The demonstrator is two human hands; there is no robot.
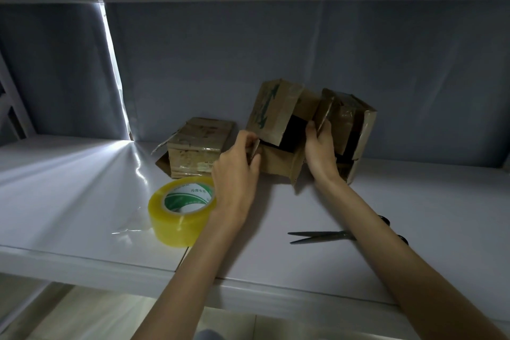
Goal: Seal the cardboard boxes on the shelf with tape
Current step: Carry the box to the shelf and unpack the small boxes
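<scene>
On the shelf (82, 174), the left hand (237, 163) pinches the open box's (278, 160) left flap; the right hand (320, 149) grips its right flap. Tape roll (182, 210) lies at seven o'clock of the box.

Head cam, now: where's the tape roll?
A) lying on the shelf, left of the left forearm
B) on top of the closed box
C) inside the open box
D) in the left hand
A: the yellow tape roll lies on the shelf beside the left forearm, while both hands, left hand and right hand, hold flaps of the open box.
</scene>
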